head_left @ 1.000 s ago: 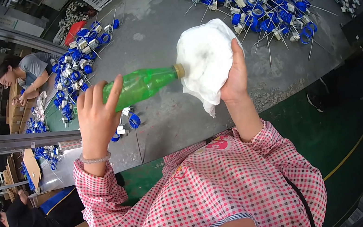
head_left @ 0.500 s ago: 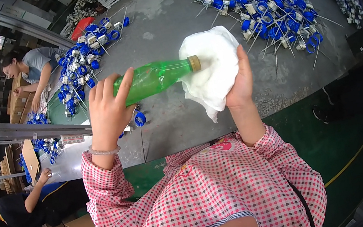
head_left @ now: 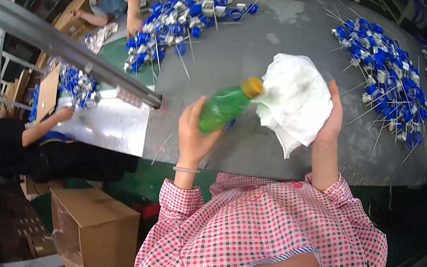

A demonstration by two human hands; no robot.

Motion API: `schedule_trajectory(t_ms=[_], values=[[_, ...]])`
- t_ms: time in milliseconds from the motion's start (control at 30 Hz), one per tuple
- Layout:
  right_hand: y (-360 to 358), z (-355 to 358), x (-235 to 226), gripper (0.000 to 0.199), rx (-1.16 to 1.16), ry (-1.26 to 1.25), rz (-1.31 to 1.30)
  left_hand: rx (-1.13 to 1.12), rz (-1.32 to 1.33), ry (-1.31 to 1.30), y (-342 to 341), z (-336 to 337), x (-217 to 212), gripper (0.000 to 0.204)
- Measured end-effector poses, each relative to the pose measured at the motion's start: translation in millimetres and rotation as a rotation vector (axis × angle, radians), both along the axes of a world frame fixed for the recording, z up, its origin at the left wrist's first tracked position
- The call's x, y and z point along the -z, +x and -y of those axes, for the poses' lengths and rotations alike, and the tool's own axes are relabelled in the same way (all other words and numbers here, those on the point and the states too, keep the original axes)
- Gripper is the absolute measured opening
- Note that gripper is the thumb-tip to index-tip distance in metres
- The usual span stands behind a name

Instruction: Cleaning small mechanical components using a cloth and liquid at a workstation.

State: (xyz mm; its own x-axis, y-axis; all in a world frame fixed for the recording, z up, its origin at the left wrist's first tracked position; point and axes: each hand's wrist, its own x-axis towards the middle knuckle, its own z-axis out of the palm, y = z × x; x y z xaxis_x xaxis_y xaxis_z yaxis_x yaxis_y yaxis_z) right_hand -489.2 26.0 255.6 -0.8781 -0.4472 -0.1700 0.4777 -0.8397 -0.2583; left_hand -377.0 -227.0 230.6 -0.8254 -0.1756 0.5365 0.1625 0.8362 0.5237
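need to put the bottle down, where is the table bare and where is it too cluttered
Bare grey table runs down the middle, between the far pile of blue parts and the right-side pile. It is also bare below the green bottle held in the left hand and below the white cloth in the right hand. Both piles are crowded, with thin rods sticking out.
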Motion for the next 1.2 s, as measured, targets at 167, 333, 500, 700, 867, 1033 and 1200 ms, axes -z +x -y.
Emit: schedule_trajectory(t_ms=[167, 333, 500, 700, 867, 1033, 1200], values=[[-20, -9, 32, 0.058, -0.064, -0.018, -0.089, -0.390, -0.104, 0.457, 34, 41, 18, 0.072], [-24, -11, 23, 0.058, 0.199, 0.325, 0.132, -0.582, -0.312, 0.618, 41, 93, 47, 0.068], [-32, -34, 38, 0.058, 0.253, 0.362, 0.080, -0.591, -0.397, 0.593, 31, 125, 63, 0.070], [-32, -48, 44, 0.057, 0.293, 0.343, 0.078, -0.554, -0.288, 0.562, 19, 115, 58, 0.081], [-27, -54, 45, 0.056, 0.319, 0.324, 0.125, -0.545, -0.204, 0.539, 13, 108, 58, 0.085], [-22, -56, 40, 0.056, 0.323, 0.341, 0.152, -0.555, -0.158, 0.492, 19, 103, 62, 0.086], [-19, -72, 48, 0.058, 0.324, 0.317, 0.130, -0.849, -0.137, -0.058, 33, 33, 59, 0.077]])
